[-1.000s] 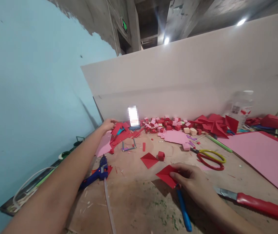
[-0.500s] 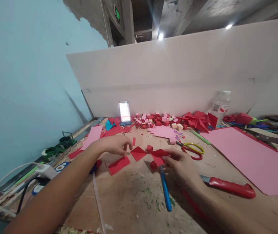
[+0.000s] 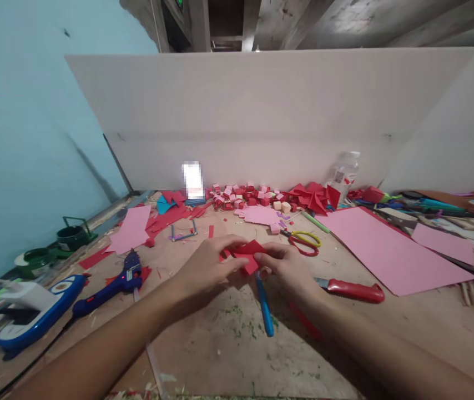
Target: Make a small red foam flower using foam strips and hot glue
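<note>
A small creased piece of red paper (image 3: 252, 251) is between my two hands above the middle of the table. My left hand (image 3: 214, 265) is closed on its left side, thumb in front. My right hand (image 3: 282, 265) pinches the right side between thumb and fingers. Part of another red piece shows by my left fingertips; my hands hide most of what lies beneath. A blue-handled tool (image 3: 265, 308) lies just below the paper, its upper end hidden. To the right of my right hand are a red-handled knife (image 3: 356, 290) and scissors (image 3: 307, 241) with yellow and red handles.
A blue glue gun (image 3: 126, 278) and a blue-white power strip (image 3: 43, 314) lie at left. Pink and red paper cubes (image 3: 249, 195) line the back beside a lit phone (image 3: 193, 180). A large pink sheet (image 3: 387, 250) and a plastic bottle (image 3: 345, 175) are at right.
My left hand has moved right, from above the loose red pieces to the red paper in my right hand. Both hands now hold it. The camera view has turned right.
</note>
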Available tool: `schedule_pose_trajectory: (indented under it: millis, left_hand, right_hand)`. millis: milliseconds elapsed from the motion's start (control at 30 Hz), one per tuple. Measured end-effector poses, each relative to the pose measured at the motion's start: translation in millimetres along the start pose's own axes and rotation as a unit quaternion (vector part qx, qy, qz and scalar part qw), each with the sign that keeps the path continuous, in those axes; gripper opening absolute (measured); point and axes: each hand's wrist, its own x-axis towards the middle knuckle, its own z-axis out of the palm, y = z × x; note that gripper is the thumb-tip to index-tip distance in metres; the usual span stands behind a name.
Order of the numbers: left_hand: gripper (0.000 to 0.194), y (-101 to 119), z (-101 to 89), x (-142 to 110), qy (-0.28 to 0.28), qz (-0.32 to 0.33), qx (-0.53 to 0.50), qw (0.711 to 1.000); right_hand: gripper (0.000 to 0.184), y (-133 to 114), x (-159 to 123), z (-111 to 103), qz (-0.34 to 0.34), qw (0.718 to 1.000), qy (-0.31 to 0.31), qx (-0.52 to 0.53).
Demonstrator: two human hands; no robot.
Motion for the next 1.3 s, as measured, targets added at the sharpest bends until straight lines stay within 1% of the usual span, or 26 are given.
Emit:
schedule_pose_trajectory:
  millis: [33, 67, 167, 233, 333, 433, 567, 633, 733, 800, 900, 1033, 1133, 1200, 1300]
  left_hand:
    - [0.022, -1, -0.7, 0, 0.008, 0.004, 0.000, 1.000]
    - [0.019, -1, -2.1, 0, 0.016, 0.003, -0.002, 1.000]
    - [0.018, -4, -8.9, 2, 0.054, -0.020, -0.020, 0.998]
    - [0.016, -8, -15.0, 6, 0.070, -0.020, -0.035, 0.997]
    - [0.014, -17, -23.8, 11, 0.057, 0.003, -0.068, 0.996]
    - [0.013, -22, -27.9, 13, 0.032, 0.001, -0.087, 0.996]
    - [0.015, -21, -25.9, 11, -0.002, -0.002, -0.092, 0.996]
    - [0.019, -19, -24.7, 10, 0.012, 0.005, -0.102, 0.995]
    - [0.021, -18, -25.0, 9, 0.046, 0.020, -0.112, 0.992]
    - [0.018, -18, -25.5, 10, 0.043, 0.020, -0.116, 0.992]
    - [0.014, -16, -22.9, 9, 0.022, 0.001, -0.115, 0.993]
    - [0.012, -15, -13.3, 6, 0.032, -0.035, -0.132, 0.990]
    - [0.012, -18, -7.8, 6, 0.025, -0.056, -0.172, 0.983]
    - [0.014, -20, -6.7, 8, 0.015, -0.062, -0.197, 0.978]
    - [0.017, -23, -6.7, 11, 0.029, -0.071, -0.234, 0.969]
  right_hand:
    - [0.021, 0, 0, 0, -0.005, 1.000, -0.002, 0.003]
    - [0.022, 1, 0, 1, -0.007, 1.000, -0.006, 0.003]
    - [0.023, 3, 0, 1, 0.001, 0.999, -0.034, -0.009]
    - [0.021, 4, 0, 0, 0.005, 0.998, -0.053, -0.016]
    - [0.025, 6, 1, -1, -0.001, 0.998, -0.059, -0.015]
    - [0.031, 7, 2, -1, -0.008, 0.998, -0.059, -0.020]
    - [0.024, 8, 2, -1, -0.018, 0.997, -0.071, -0.033]
    - [0.024, 8, 1, -1, -0.021, 0.997, -0.068, -0.032]
    - [0.030, 7, 0, -2, -0.021, 0.998, -0.060, -0.028]
    - [0.032, 6, -1, -2, -0.020, 0.997, -0.067, -0.034]
    - [0.032, 6, -2, 0, -0.024, 0.995, -0.080, -0.047]
    - [0.031, 8, -3, 1, -0.020, 0.995, -0.081, -0.050]
    - [0.028, 8, -3, 0, -0.005, 0.997, -0.076, -0.018]
    - [0.030, 8, -2, 0, 0.006, 0.997, -0.069, 0.016]
    - [0.033, 8, -2, -1, 0.029, 0.996, -0.067, 0.047]
